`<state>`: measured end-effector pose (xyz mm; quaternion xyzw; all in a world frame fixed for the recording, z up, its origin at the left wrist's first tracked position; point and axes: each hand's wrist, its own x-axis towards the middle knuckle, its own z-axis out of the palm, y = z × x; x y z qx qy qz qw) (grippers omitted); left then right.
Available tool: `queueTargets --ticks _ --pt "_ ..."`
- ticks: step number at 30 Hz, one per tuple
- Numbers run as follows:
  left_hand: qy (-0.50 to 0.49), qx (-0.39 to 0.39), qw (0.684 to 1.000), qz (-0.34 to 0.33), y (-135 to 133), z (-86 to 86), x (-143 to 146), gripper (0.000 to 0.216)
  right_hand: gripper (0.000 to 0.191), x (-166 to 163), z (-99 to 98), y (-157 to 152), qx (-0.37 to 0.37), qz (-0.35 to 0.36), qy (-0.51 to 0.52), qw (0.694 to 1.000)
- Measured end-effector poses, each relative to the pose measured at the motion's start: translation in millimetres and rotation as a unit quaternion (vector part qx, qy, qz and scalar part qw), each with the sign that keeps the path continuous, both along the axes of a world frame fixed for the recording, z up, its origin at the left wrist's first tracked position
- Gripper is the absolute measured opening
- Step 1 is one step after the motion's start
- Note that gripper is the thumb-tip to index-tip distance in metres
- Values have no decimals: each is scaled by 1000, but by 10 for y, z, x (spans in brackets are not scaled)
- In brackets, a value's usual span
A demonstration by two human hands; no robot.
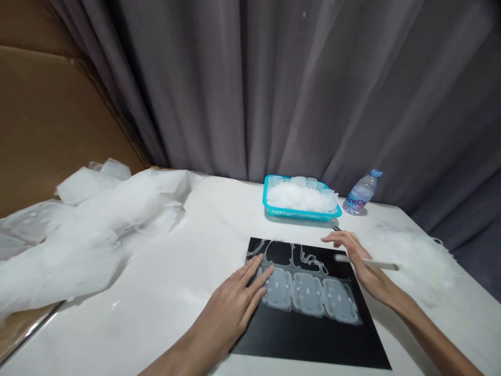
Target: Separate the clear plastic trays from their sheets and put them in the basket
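My left hand [245,295] lies flat with fingers stretched, pressing on the left end of a row of translucent, rounded-rectangle plastic pieces [308,294]. These pieces rest on a black mat [309,342]. Over the mat's right edge, my right hand [358,261] holds a slim white stick-like tool [381,265]; its working end is blurred. Thin clear plastic trimmings [313,260] and an outline-like frame of plastic strips [293,256] lie along the mat's upper part. A small dark tip [335,228] shows just beyond my right fingers; whether I hold it is unclear.
A turquoise basket [303,214] heaped with whitish translucent pieces stands behind the mat. Right of it is a water bottle [359,193]. Wispy clear scraps [415,261] pile at the right. White plastic sheets [129,203] heap at the left beside cardboard [50,115]. A grey curtain [282,89] hangs behind.
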<state>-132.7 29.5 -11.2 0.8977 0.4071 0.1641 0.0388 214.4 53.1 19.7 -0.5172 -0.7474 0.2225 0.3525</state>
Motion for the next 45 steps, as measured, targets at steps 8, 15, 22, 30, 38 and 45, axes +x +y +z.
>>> queueTargets --ticks 8,15,22,30,38,45 --pt "18 20 999 26 -5 82 -161 48 43 -31 -204 -387 -130 14 141 981" --pt "61 75 992 83 -66 97 -196 51 20 10 -47 -426 -171 31 89 981" --pt "48 50 995 -76 -102 227 292 51 17 31 15 -536 -203 95 88 970" --pt "27 -42 980 -191 -295 213 831 48 12 29 76 -599 -185 130 34 974" --pt "-30 -107 977 -180 -281 141 759 54 15 22 60 -631 -164 161 25 973" --pt "-20 -134 976 -173 -273 155 766 53 14 22 33 -637 -149 168 5 975"
